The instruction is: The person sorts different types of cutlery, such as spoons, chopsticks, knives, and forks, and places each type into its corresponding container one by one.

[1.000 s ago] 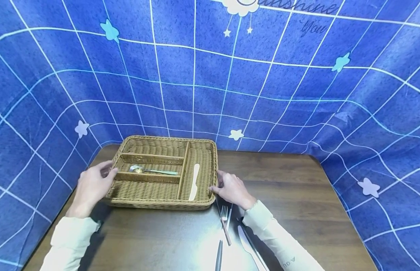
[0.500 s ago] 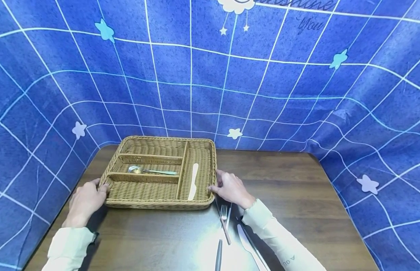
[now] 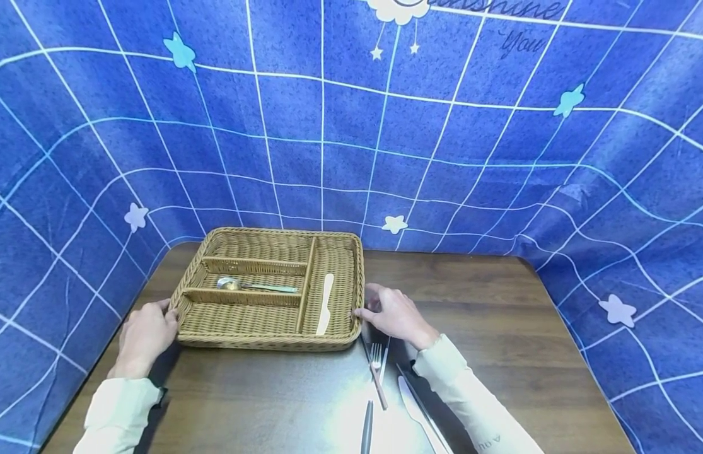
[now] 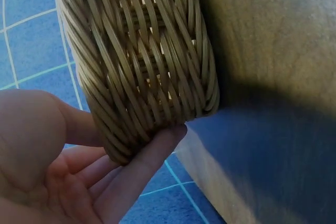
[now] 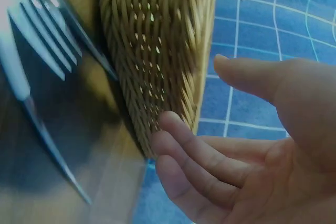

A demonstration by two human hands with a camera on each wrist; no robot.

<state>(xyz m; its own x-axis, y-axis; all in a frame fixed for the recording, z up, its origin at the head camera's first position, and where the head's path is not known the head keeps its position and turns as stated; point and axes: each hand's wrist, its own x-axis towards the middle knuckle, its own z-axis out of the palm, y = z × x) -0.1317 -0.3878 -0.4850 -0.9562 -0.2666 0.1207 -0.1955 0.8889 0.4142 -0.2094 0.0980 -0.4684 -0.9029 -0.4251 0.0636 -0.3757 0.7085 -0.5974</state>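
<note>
A woven wicker cutlery basket (image 3: pixel 243 342) with several compartments stands at the back left of the table. My left hand (image 3: pixel 147 337) is at its near left corner; in the left wrist view the thumb lies at the rim and the fingers (image 4: pixel 142 169) press the woven side, pinching it. At the basket's right side is my right hand (image 3: pixel 398 316). Its fingertips (image 5: pixel 170 124) reach the woven wall, while the thumb stands apart from it, the fingers relaxed. A spoon (image 3: pixel 229 284) lies in the middle left compartment, and a pale knife (image 3: pixel 325 306) in the right one.
On the wooden table (image 3: pixel 470 296) in front of the right hand lie a fork (image 3: pixel 376 360), a silver knife (image 3: pixel 409 400) and a dark handle (image 3: pixel 367 425), with other slim cutlery beside them. A blue grid-patterned cloth (image 3: pixel 351 157) rises behind and along both sides.
My left hand has slid from the basket's left side toward its near left corner. The right hand has eased slightly right, its thumb coming off the rim. The basket stays in place.
</note>
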